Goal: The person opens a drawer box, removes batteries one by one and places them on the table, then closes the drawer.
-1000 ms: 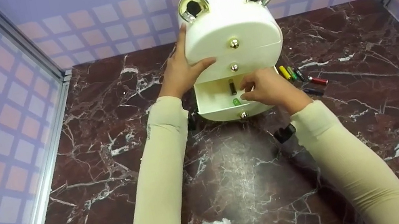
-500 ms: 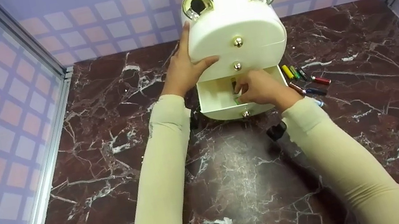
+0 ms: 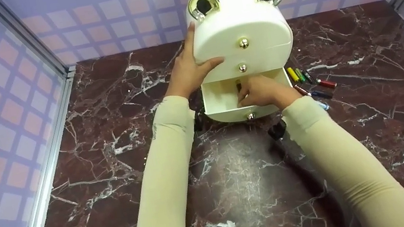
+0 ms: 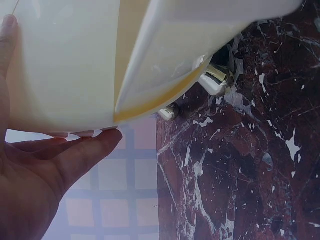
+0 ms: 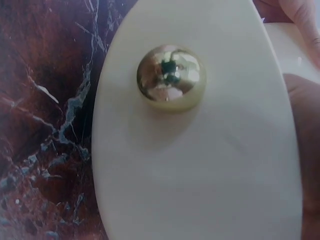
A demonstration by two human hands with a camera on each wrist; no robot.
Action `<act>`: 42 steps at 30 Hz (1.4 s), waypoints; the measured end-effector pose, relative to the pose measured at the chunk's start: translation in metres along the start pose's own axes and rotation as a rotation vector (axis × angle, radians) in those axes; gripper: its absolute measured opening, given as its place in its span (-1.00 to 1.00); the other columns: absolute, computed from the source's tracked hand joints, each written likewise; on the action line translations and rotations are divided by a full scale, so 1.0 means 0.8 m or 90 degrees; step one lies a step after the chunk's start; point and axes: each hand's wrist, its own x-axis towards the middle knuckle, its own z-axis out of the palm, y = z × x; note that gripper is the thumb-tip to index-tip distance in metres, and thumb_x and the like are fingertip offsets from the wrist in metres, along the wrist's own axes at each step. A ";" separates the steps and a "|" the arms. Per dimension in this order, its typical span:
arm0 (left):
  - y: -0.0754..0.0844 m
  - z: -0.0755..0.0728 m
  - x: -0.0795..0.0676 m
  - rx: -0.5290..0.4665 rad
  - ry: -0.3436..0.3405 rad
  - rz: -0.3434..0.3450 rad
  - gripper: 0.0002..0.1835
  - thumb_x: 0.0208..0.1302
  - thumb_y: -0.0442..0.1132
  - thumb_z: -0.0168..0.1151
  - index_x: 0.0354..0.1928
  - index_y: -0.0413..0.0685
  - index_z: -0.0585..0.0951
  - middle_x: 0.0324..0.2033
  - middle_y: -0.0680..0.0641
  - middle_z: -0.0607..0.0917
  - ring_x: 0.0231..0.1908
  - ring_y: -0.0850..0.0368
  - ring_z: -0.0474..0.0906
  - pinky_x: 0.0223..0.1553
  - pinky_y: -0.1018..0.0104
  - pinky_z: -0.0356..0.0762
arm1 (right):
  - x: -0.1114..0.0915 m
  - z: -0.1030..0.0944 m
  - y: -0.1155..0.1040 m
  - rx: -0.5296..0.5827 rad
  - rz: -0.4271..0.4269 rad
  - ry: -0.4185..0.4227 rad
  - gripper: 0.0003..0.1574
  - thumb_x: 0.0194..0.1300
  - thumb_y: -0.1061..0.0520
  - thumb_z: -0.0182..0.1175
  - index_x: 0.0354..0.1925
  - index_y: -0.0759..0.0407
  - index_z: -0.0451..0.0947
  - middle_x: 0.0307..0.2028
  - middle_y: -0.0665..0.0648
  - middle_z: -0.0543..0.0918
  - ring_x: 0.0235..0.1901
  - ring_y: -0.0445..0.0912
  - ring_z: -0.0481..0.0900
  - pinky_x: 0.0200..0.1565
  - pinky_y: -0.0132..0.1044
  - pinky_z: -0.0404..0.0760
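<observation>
A white rounded drawer box [image 3: 242,10] with gold knobs stands at the back, its bottom drawer [image 3: 220,100] pulled out. My left hand [image 3: 188,72] rests on the box's left side, fingers straight along the wall and thumb across the front. That same hand [image 4: 35,180] lies against the white shell in the left wrist view. My right hand [image 3: 262,90] reaches down into the drawer, fingers bent and thumb low near the front lip. A dark battery [image 3: 238,84] shows just beyond its fingers. I cannot tell whether the fingertips hold anything.
Several loose batteries lie right of the box, among them a yellow one [image 3: 293,74], a red one [image 3: 327,83] and a dark blue one [image 3: 322,94]. Gold-rimmed rings [image 3: 203,4] stick up from the box. Tiled walls enclose the marbled tabletop [image 3: 119,211].
My right hand has moved left and lower into the drawer, and now covers the spot where a green battery showed. My left hand stays on the box. The view has shifted slightly.
</observation>
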 end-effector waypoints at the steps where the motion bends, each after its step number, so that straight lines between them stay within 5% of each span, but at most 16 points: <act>1: 0.000 0.001 0.000 -0.001 0.000 0.000 0.28 -0.19 0.50 0.29 0.48 0.62 -0.32 0.34 -0.21 0.42 0.15 -0.04 0.53 0.22 0.10 0.47 | 0.000 0.000 0.000 0.001 0.010 -0.010 -0.78 0.11 0.03 0.34 -0.31 0.10 0.79 -0.19 0.09 0.78 -0.13 0.06 0.68 0.03 -0.06 0.59; 5: -0.001 0.001 0.000 -0.001 0.002 0.000 0.28 -0.19 0.50 0.29 0.47 0.66 -0.33 0.36 -0.19 0.39 0.16 -0.04 0.52 0.23 0.10 0.46 | 0.001 -0.002 0.000 -0.001 0.027 -0.036 -0.73 0.13 0.00 0.30 -0.27 0.11 0.78 -0.16 0.10 0.77 -0.10 0.07 0.67 0.06 -0.05 0.58; 15: -0.001 0.000 -0.002 -0.012 0.003 0.004 0.27 -0.16 0.48 0.31 0.49 0.61 -0.30 0.38 -0.17 0.37 0.17 -0.01 0.52 0.26 0.15 0.43 | 0.009 -0.002 0.001 -0.038 0.037 -0.012 -0.90 -0.10 0.18 0.31 -0.54 0.03 0.76 -0.53 0.00 0.71 -0.39 -0.01 0.59 -0.23 -0.17 0.60; 23: -0.002 0.001 0.001 -0.010 -0.002 -0.003 0.27 -0.17 0.49 0.31 0.48 0.64 -0.32 0.40 -0.17 0.34 0.19 -0.04 0.50 0.26 0.12 0.43 | 0.011 0.000 0.004 -0.040 -0.009 0.004 -0.89 -0.16 0.30 0.24 -0.59 0.10 0.62 -0.58 0.00 0.56 -0.50 -0.04 0.47 -0.41 -0.28 0.44; 34: -0.003 0.002 0.001 -0.007 -0.003 -0.006 0.27 -0.18 0.49 0.30 0.48 0.62 -0.31 0.38 -0.20 0.37 0.18 -0.06 0.51 0.24 0.10 0.45 | 0.013 0.001 0.011 -0.066 0.003 0.010 -0.88 -0.12 0.23 0.32 -0.47 0.16 0.72 -0.47 0.09 0.73 -0.42 0.02 0.60 -0.26 -0.12 0.61; 42: -0.003 0.002 0.001 -0.013 -0.001 0.000 0.27 -0.15 0.46 0.32 0.49 0.60 -0.30 0.38 -0.17 0.37 0.18 -0.05 0.51 0.25 0.13 0.44 | 0.009 -0.004 0.016 -0.071 -0.036 0.003 -0.80 -0.07 0.20 0.34 -0.37 0.16 0.78 -0.38 0.13 0.77 -0.33 0.04 0.67 -0.18 -0.07 0.65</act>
